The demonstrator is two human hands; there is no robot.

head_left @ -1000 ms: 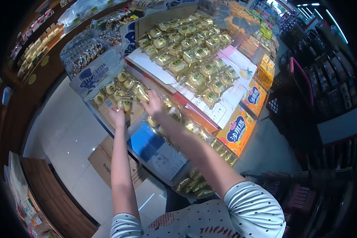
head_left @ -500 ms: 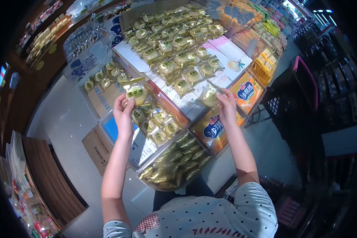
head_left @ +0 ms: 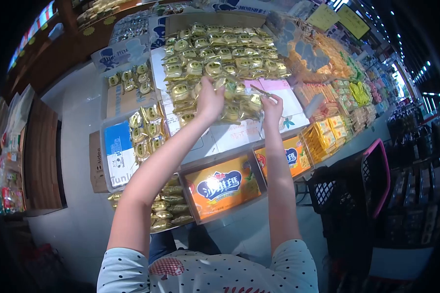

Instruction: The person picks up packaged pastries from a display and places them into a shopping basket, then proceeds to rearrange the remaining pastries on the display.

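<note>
Rows of round pastries in clear gold-edged wrappers (head_left: pixel 212 67) lie on the raised central display. My left hand (head_left: pixel 211 101) reaches over the front rows, its fingers bent around a wrapped pastry (head_left: pixel 226 88) that they partly hide. On the right, my right hand (head_left: pixel 272 108) pinches the edge of another wrapped pastry (head_left: pixel 253 102) at the right end of the front rows. Below these rows, white and pink box tops (head_left: pixel 234 136) show. More wrapped pastries (head_left: pixel 146 131) lie in a lower bin to the left.
An orange printed box (head_left: pixel 222 188) stands at the display's front. Gold packets (head_left: pixel 173 207) fill a bin beside it. Yellow packets (head_left: pixel 325 133) lie to the right, near a black basket (head_left: pixel 330 193) and a pink-edged frame (head_left: pixel 387 180). A cardboard box (head_left: pixel 97 163) rests on the floor.
The view has shifted and turned. My left hand has moved from the lower left bin to the central rows with a pastry. My right hand has its pastry beside the front rows.
</note>
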